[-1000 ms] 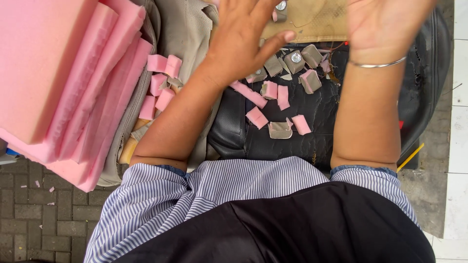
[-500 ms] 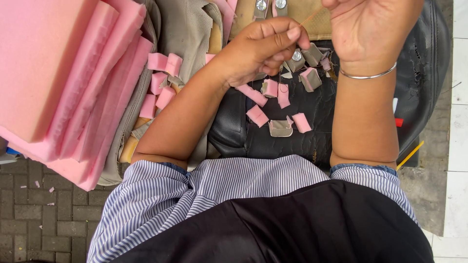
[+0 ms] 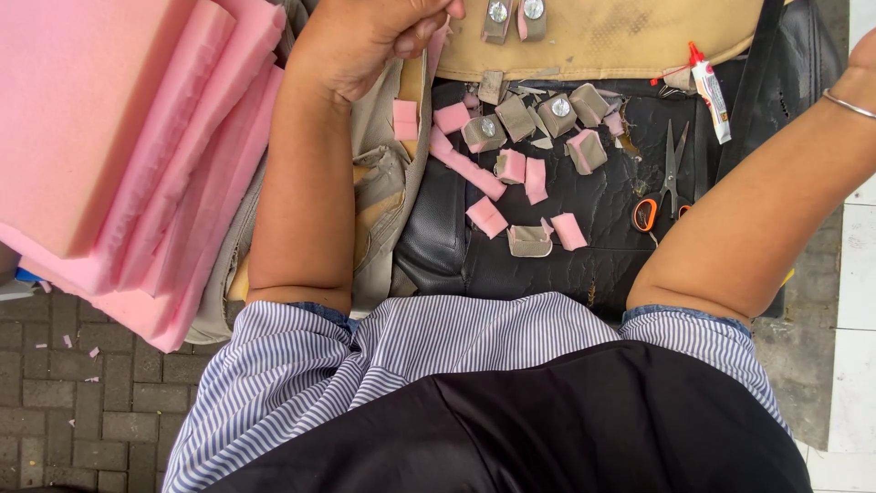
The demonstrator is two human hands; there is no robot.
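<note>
Left hand [image 3: 370,36] raised, fingers curled into a pinch, forearm upright, right hand [image 3: 865,64] (mostly out of frame), elbow bent.

Soft, even daylight, faint shadows, sharp focus throughout.

Daylight falls evenly, with no hard shadows; the ground at the lower left is grey brick paving [image 3: 55,402], laid in a staggered pattern, with a few pink crumbs scattered on it; along the right edge runs a strip of pale tiles [image 3: 858,301], and between them and the work surface lies rough grey concrete [image 3: 803,365]; a black cracked leather seat cushion [image 3: 602,237] serves as the worktop, its far edge covered by a tan fabric panel [image 3: 620,36]; beige cloth [image 3: 383,183] hangs off its left edge.
</note>
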